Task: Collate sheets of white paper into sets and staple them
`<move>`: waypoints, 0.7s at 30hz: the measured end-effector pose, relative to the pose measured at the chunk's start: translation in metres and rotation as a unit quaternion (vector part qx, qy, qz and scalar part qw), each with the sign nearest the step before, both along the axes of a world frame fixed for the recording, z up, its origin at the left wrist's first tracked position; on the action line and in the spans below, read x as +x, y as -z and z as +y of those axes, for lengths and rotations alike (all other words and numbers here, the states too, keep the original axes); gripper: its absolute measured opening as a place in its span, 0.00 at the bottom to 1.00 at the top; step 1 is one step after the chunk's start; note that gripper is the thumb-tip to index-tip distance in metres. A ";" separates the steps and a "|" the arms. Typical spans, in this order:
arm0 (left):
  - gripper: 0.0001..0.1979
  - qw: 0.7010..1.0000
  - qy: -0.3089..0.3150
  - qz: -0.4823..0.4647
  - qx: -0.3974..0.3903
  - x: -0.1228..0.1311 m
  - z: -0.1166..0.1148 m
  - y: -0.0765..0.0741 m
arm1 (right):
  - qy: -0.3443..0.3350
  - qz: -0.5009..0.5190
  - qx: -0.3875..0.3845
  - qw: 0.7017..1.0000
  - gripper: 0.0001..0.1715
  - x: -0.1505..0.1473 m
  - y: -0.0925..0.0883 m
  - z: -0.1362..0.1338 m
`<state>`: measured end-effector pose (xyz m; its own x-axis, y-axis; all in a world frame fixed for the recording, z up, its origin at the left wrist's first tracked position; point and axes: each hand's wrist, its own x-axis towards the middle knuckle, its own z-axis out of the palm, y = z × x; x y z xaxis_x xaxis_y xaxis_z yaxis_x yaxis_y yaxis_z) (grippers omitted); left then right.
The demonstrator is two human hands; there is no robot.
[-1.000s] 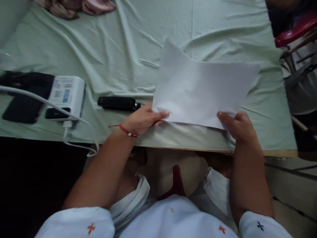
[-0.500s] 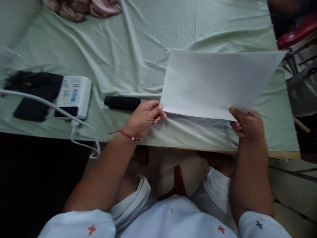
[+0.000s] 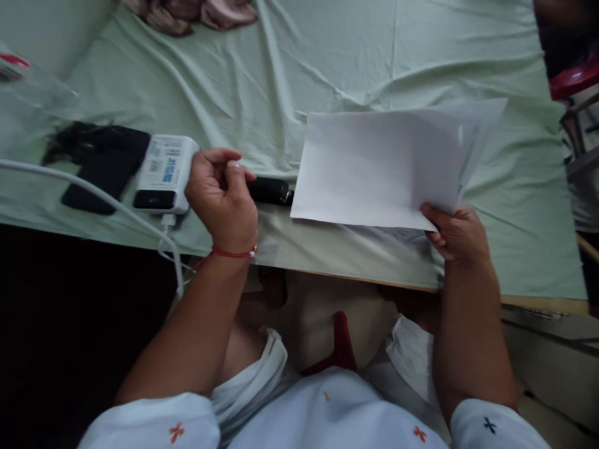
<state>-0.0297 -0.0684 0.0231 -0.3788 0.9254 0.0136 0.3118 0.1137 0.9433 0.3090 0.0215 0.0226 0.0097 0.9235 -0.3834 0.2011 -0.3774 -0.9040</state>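
Observation:
My right hand (image 3: 456, 236) pinches the near right corner of a stack of white paper sheets (image 3: 381, 165), holding them just above the pale green cloth on the table (image 3: 290, 68). The sheets fan apart at their far right corner. My left hand (image 3: 222, 196), with a red thread on its wrist, hovers over the left end of a black stapler (image 3: 271, 190) that lies on the cloth beside the paper. Its fingers are curled loosely and hold nothing that I can see.
A white power bank (image 3: 163, 173) with a white cable (image 3: 93, 196) lies left of my left hand, and black devices (image 3: 100, 162) beside it. Pink fabric (image 3: 196, 12) is bunched at the far edge. A red chair (image 3: 575, 75) stands at the right. The table's front edge runs below my hands.
My left hand let go of the paper's left corner and moved left over the stapler. The right hand alone now holds the sheets, which have dropped lower and fanned at the right.

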 end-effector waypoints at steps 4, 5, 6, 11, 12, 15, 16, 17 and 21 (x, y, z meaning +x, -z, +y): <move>0.12 0.996 -0.012 0.083 0.009 -0.004 0.004 0.007 | -0.027 -0.004 0.007 1.000 0.30 -0.009 0.004 -0.001; 0.13 0.995 -0.020 0.102 0.009 -0.007 0.003 0.011 | -0.034 -0.007 0.012 0.999 0.29 -0.010 0.005 -0.001; 0.13 0.992 -0.034 0.122 0.011 -0.010 0.003 0.015 | -0.040 -0.011 0.018 0.999 0.28 -0.012 0.006 -0.001; 0.15 0.976 -0.079 0.200 0.020 -0.025 -0.001 0.036 | -0.034 -0.015 0.041 0.998 0.25 -0.017 0.010 0.000; 0.15 0.975 -0.075 0.206 0.020 -0.027 -0.001 0.039 | -0.030 -0.012 0.040 0.999 0.25 -0.018 0.010 0.000; 0.17 0.975 -0.059 0.215 0.017 -0.028 -0.002 0.041 | -0.017 -0.001 0.028 0.999 0.25 -0.021 0.008 -0.001; 0.17 0.975 -0.055 0.216 0.016 -0.028 -0.002 0.040 | -0.014 0.004 0.025 1.000 0.25 -0.021 0.008 -0.001; 0.18 0.975 -0.049 0.218 0.014 -0.028 -0.002 0.039 | -0.011 0.007 0.022 1.000 0.26 -0.022 0.007 -0.001; 0.20 0.971 -0.036 0.235 0.002 -0.029 -0.003 0.037 | -0.017 0.002 0.019 1.000 0.27 -0.022 0.008 -0.001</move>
<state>-0.0587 -0.0712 -0.0136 -0.3935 0.8963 0.2045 0.6992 0.1474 0.6995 0.2873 0.0208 0.0146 -0.0229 0.9371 -0.3483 0.2096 -0.3362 -0.9182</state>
